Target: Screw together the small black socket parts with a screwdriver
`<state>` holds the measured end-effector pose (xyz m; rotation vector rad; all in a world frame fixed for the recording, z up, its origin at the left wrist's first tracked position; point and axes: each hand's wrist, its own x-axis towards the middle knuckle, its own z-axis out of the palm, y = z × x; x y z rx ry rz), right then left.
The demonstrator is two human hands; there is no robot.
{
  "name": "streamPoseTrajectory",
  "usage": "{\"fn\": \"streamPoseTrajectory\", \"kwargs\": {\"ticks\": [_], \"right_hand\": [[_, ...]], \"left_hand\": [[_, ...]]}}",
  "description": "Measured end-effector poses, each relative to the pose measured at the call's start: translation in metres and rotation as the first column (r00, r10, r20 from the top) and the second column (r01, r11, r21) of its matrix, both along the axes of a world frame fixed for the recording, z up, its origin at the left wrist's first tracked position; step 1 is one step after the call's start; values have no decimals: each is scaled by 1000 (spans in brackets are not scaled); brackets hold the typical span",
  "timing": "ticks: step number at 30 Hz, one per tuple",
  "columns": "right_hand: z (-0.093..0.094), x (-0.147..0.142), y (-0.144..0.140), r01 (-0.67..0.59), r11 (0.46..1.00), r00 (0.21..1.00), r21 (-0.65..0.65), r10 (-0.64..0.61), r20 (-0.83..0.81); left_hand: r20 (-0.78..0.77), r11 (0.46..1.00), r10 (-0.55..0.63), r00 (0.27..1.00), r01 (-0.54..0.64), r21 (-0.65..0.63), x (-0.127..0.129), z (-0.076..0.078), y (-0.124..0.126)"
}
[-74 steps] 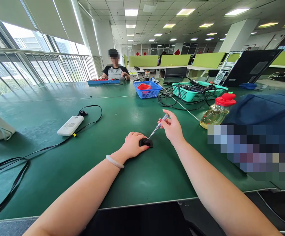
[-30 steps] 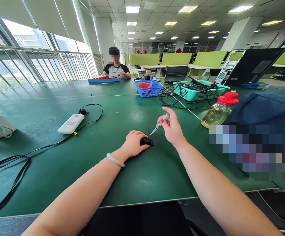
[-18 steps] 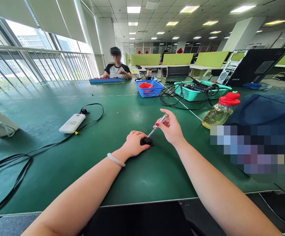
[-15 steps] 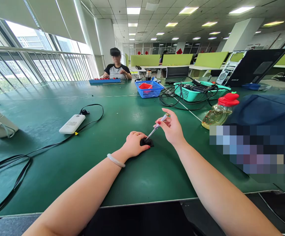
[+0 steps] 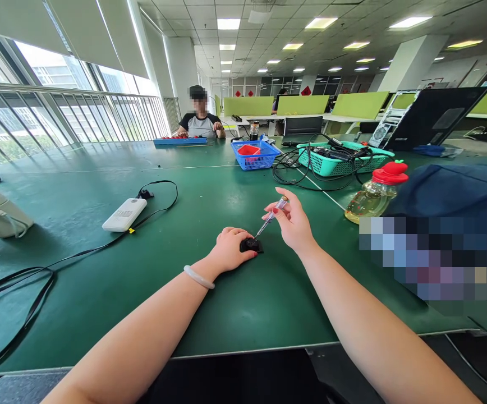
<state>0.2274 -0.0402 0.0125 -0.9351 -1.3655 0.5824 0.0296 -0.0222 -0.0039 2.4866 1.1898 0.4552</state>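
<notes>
While left hand is still pinning black part, right hand keeps gripping screwdriver, tip on part, pose unchanged.

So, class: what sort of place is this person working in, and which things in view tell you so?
Probably an open-plan office used as an electronics workshop: a long green-matted workbench, baskets of cables, an opened computer case, and a small screwdriver in the right hand.

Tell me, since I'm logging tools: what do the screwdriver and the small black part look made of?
Screwdriver: clear, glossy handle, probably plastic, with a thin shiny shaft, likely metal. Small black part: dark, fairly matte, perhaps plastic; too small to be sure.
</notes>
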Motion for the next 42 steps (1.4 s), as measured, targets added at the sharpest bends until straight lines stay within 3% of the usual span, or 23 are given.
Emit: {"fn": "streamPoseTrajectory", "kwargs": {"ticks": [6,15,26,33,42], "right_hand": [[1,-2,-3,-82,997,997,-10,82,-8],[5,-4,-2,-79,996,996,-45,77,-46],[4,-5,0,13,998,995,-58,-19,-97],[1,0,4,138,986,983,-89,-148,-107],[0,2,4,7,995,993,-100,-18,-118]], "left_hand": [[-14,1000,7,1000,-7,-14,1,2,-1],[-11,1000,1,1000,-1,11,0,0,0],[-31,1000,7,1000,-7,16,0,0,0],[-32,1000,4,999,-4,-1,1,1,0],[-42,1000,7,999,-7,9,1,0,-1]]}}
